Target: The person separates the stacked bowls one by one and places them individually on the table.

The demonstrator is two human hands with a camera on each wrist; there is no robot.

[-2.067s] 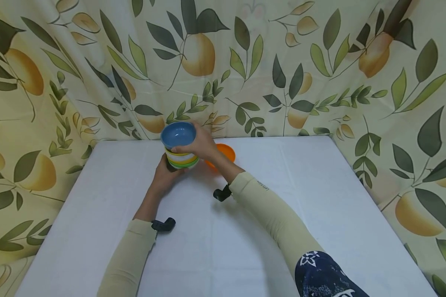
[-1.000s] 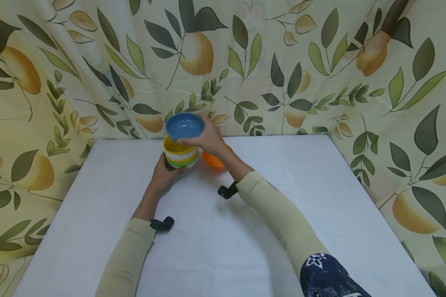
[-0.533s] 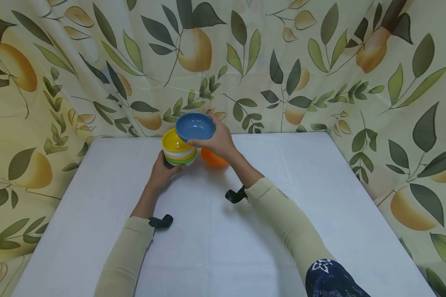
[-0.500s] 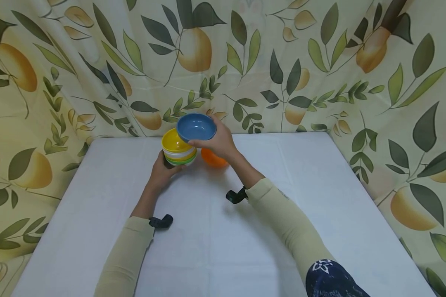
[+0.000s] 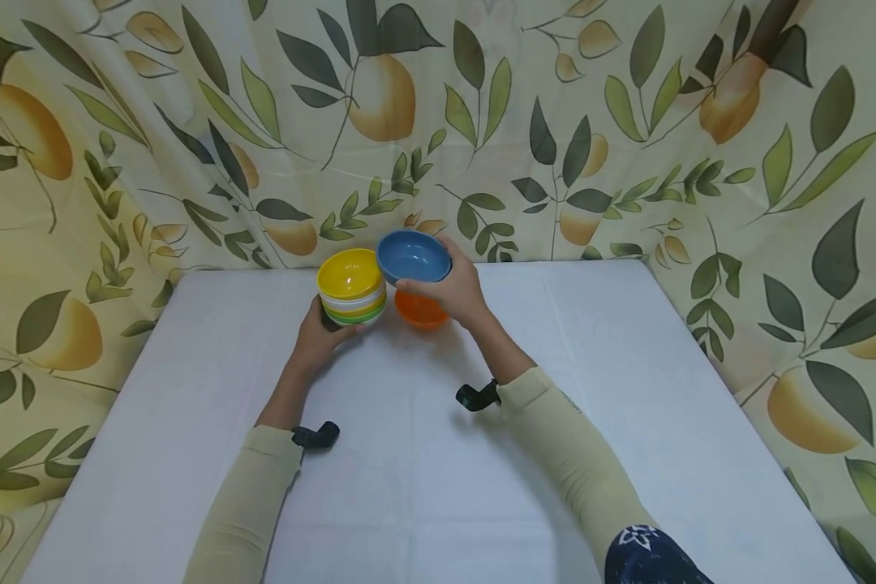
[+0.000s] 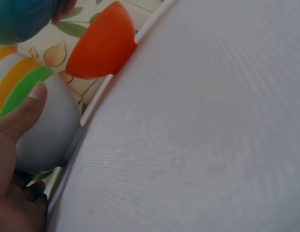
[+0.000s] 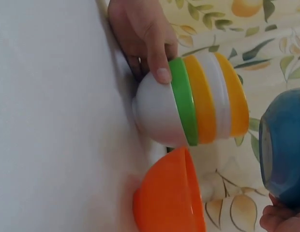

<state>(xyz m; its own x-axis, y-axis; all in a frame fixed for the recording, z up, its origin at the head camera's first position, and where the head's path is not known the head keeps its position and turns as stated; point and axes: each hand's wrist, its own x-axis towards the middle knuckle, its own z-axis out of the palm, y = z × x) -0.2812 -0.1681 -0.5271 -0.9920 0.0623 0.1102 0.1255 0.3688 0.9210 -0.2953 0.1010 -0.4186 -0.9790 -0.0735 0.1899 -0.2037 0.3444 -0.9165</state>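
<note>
At the back of the table my left hand (image 5: 314,339) grips a stack of nested bowls (image 5: 350,276) low on its side. A yellow bowl tops the stack; white, yellow and green rims show below it, with a white bowl (image 7: 157,111) at the bottom. In the left wrist view its thumb lies against that white bowl, fingers near its base. My right hand (image 5: 463,285) holds a blue bowl (image 5: 413,256) by the side, thumb at the near rim, tilted toward me. Beneath it an orange bowl (image 5: 421,312) stands upright on the table, partly overlapped in the head view.
A white cloth covers the table (image 5: 409,454). Its far edge meets a hanging curtain (image 5: 482,146) printed with fruit and leaves. Each wrist wears a small black camera, the left camera (image 5: 317,436) and the right camera (image 5: 478,397).
The blue bowl has come up off the top of the stack, uncovering the yellow bowl, then moved right and down above the orange bowl. The left hand has stayed nearly still.
</note>
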